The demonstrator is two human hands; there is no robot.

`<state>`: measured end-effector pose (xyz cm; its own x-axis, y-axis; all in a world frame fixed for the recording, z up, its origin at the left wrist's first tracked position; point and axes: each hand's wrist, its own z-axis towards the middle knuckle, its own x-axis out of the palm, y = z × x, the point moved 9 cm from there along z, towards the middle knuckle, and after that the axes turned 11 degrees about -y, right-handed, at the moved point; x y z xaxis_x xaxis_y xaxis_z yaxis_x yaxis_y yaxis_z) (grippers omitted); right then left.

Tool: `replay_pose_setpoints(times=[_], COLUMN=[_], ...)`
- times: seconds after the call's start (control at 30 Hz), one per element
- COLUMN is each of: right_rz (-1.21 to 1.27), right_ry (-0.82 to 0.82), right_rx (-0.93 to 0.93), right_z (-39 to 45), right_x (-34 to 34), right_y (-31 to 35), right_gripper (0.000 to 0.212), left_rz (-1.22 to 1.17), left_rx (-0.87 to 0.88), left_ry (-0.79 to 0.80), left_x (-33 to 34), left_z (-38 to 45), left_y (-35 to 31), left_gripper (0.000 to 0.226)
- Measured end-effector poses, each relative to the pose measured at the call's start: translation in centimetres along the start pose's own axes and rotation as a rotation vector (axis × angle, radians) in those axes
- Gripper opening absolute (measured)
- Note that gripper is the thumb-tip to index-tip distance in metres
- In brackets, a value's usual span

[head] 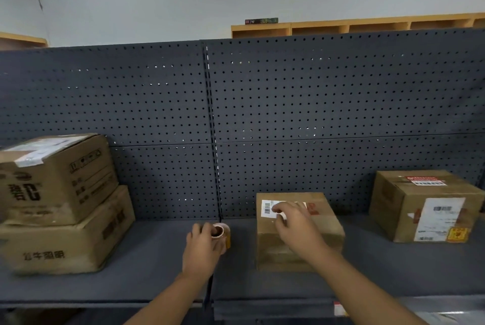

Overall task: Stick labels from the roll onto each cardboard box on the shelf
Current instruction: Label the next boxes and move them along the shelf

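Four cardboard boxes sit on the dark grey shelf in front of you, backed by a matte perforated panel. At the left of the frame, two creased brown boxes are stacked: the upper box, with pale tape on its lid and printed black characters, rests on the wider lower box. In the lower middle stands the small middle box, plain corrugated brown. Your right hand lies on its top, fingertips pressing the white barcode label flat against the cardboard. Just left of that box, your left hand curls round the label roll, a short cylinder with a pinkish cardboard core whose open end faces up; the roll hangs just above the shelf, apart from the box. At the right of the frame the right box stands angled, already carrying a glossy white shipping label on its front face and red-and-white stickers on top.
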<state>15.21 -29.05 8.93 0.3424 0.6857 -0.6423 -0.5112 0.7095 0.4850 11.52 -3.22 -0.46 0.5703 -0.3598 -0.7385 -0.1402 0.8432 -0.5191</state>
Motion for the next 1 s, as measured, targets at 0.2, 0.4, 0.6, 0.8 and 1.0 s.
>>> replay_pose_setpoints(times=[0.2,0.4,0.6,0.8,1.0], right_rz=[0.101,0.112,0.033,0.038,-0.003], right_ry=[0.012,0.147,0.232,0.241,0.256], right_rx=[-0.163,-0.234,-0.161,0.002,0.024], right_z=[-0.8,-2.2,-3.1,-3.8,-4.7], right_x=[2.8,6.8,10.9,13.6,15.6], right_y=[5.2,8.2,9.0,7.8,7.2], right_gripper=[0.027,0.025,0.017,0.014,0.02], left_rz=[-0.038,0.028,-0.119,-0.18,-0.188], left_rx=[-0.029,0.066,0.041,0.029,0.084], left_ry=[0.061,0.171,0.171,0.151,0.17], left_x=[1.0,1.9,1.1,0.2,0.2], left_z=[-0.3,-0.5,-0.8,-0.7,-0.7], left_y=[2.3,2.8,2.7,2.6,2.5], left_gripper=[0.011,0.032,0.037,0.02,0.02])
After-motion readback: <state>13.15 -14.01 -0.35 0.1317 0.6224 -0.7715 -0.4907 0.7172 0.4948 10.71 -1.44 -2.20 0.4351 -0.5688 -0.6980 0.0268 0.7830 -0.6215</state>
